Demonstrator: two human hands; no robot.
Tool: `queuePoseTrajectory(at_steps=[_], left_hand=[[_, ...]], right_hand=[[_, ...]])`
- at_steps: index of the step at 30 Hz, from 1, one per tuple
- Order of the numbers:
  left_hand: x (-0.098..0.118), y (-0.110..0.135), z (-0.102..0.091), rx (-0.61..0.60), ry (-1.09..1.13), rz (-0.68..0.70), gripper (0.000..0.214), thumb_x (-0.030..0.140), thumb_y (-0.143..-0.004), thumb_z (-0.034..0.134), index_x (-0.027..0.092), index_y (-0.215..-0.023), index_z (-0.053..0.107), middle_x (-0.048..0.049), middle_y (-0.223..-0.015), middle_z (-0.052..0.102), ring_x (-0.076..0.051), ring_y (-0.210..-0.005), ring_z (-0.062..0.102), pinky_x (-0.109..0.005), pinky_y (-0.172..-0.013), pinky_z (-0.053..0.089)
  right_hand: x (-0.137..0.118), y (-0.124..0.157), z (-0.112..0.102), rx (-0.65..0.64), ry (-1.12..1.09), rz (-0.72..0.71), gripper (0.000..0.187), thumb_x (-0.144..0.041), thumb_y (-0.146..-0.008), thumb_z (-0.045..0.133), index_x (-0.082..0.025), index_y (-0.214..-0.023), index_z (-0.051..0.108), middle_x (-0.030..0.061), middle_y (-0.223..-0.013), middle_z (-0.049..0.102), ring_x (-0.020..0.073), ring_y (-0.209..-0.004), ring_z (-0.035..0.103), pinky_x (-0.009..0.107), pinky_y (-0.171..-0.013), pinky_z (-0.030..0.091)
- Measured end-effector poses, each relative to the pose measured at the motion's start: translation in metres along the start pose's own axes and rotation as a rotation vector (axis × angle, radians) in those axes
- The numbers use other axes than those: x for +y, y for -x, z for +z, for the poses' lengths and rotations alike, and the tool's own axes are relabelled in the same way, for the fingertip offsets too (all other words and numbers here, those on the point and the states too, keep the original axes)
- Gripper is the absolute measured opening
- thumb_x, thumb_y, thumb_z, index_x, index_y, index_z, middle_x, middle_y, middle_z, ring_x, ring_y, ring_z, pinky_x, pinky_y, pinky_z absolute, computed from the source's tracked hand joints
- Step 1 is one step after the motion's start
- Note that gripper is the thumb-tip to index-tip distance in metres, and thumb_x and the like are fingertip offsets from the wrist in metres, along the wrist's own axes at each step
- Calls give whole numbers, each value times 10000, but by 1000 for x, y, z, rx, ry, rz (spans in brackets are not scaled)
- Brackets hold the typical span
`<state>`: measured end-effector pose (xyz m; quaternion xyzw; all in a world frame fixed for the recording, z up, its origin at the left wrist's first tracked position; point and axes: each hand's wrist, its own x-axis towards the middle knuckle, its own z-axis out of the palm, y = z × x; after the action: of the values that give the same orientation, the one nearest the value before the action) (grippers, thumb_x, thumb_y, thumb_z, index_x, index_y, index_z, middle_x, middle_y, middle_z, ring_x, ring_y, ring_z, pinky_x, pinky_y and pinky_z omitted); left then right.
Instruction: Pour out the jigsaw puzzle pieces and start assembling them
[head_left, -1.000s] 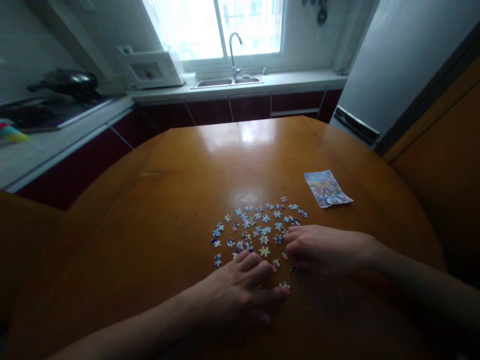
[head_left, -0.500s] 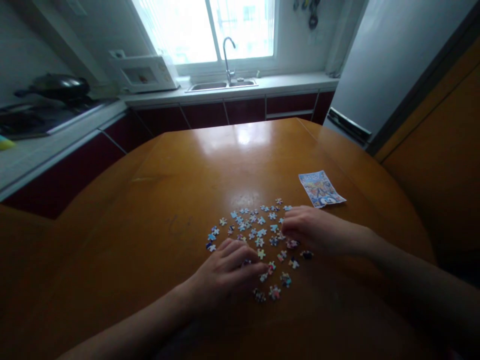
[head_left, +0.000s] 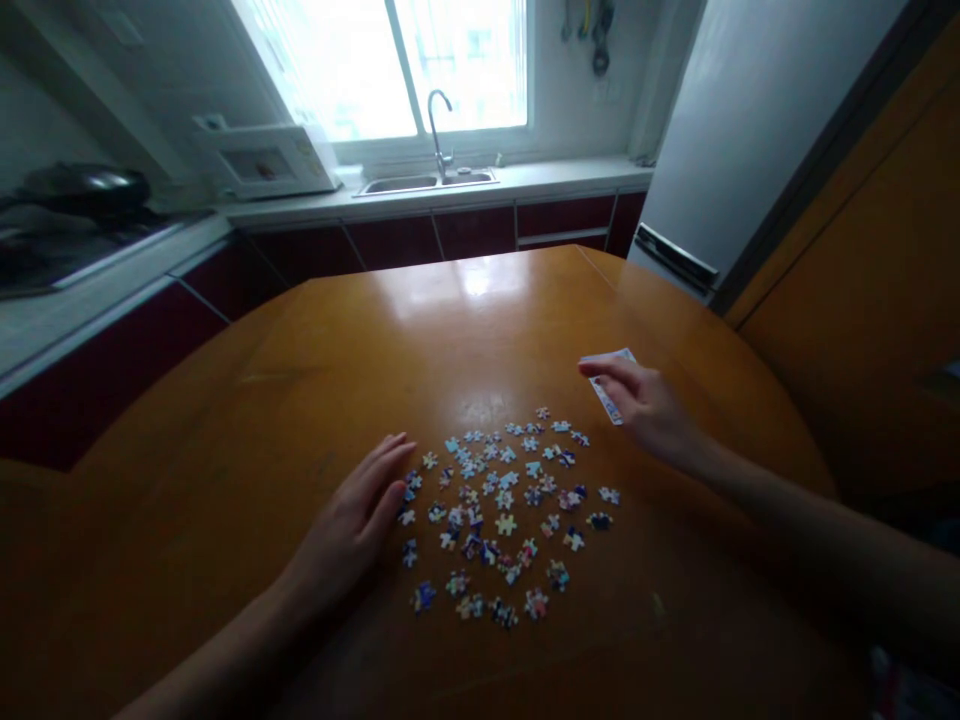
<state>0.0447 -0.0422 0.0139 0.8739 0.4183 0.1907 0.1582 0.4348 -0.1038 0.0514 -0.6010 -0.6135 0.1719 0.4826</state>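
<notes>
Several small jigsaw pieces (head_left: 499, 510) lie scattered on a round wooden table (head_left: 315, 390). My left hand (head_left: 352, 520) rests flat at the left edge of the scatter, fingers stretched out and touching the nearest pieces. My right hand (head_left: 645, 405) lies over a printed picture card (head_left: 609, 392) to the upper right of the pieces. Its fingers reach across the card, which shows only at its top edge and left side. Whether the hand grips the card is not visible.
Behind the table runs a kitchen counter with a sink and tap (head_left: 439, 165) under a bright window. A white microwave (head_left: 262, 160) stands to the left, a dark wok (head_left: 79, 185) on the hob further left. A grey fridge (head_left: 750, 130) rises at the right.
Both hands have drawn apart off the pieces, which now lie more spread out. The left hand slid left and opened flat; the right hand moved up and right onto the card.
</notes>
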Motion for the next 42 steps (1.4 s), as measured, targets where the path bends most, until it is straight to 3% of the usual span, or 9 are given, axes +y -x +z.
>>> queuePoseTrajectory(at_steps=[3,6,13,17,21,25,33,39,42], left_hand=[[4,33,4,-67,-185,108,710,509,-958,502,267,-1574,245,-106,-1640,272,-356,-1491,292,-559,-1177,344],[16,53,9,-97,-290,192,1014,631,-851,609,231,-1613,74,-157,-1668,118,-419,-1497,230,-590,-1171,332],[50,46,22,-146,-255,246,1043,668,-846,607,243,-1615,44,-169,-1670,23,-447,-1509,158,-635,-1155,322],[50,31,28,-128,-152,275,1036,667,-843,614,256,-1615,58,-157,-1673,36,-445,-1520,96,-646,-1158,311],[26,-8,27,-76,-99,163,855,568,-969,481,236,-1611,24,-156,-1662,157,-355,-1534,149,-610,-1209,238],[7,-48,24,-216,-111,181,691,519,-1011,430,218,-1590,204,-122,-1649,226,-304,-1528,202,-565,-1240,182],[36,-46,20,-399,141,496,712,548,-1006,416,236,-1600,178,-86,-1646,234,-258,-1519,245,-486,-1252,231],[9,-60,15,-105,332,198,523,453,-1050,335,178,-1471,476,-139,-1499,505,-271,-1394,479,-521,-1174,380],[-6,-68,13,-24,346,112,387,374,-1023,456,171,-1300,635,-132,-1268,685,-241,-1174,645,-477,-1042,507]], right_hand=[[3,41,12,-228,126,-24,392,-310,-1008,419,-199,-1329,614,117,-1332,650,251,-1254,588,493,-1088,454],[7,78,24,-302,337,-35,527,-385,-1016,425,-166,-1495,449,153,-1560,419,290,-1451,374,534,-1176,345],[-10,113,49,-380,424,-110,735,-439,-985,492,-162,-1603,206,146,-1648,209,310,-1518,205,518,-1222,275],[-9,95,55,-326,219,-59,632,-457,-1012,428,-193,-1573,304,134,-1624,298,299,-1505,254,537,-1214,285],[10,48,63,-231,162,-39,573,-494,-1022,389,-165,-1486,458,162,-1568,402,288,-1473,334,539,-1210,278],[17,13,74,-286,167,-76,525,-508,-1024,385,-167,-1355,610,164,-1491,509,293,-1418,429,553,-1182,318],[4,36,65,-507,23,-225,469,-444,-1028,425,-190,-1386,591,122,-1469,541,252,-1399,462,524,-1174,352],[16,28,63,-339,-99,-66,469,-473,-1042,369,-214,-1303,660,106,-1411,601,259,-1353,517,547,-1163,365],[20,18,64,-289,-129,-39,479,-493,-1040,362,-218,-1249,693,107,-1383,624,265,-1328,542,560,-1156,369]])
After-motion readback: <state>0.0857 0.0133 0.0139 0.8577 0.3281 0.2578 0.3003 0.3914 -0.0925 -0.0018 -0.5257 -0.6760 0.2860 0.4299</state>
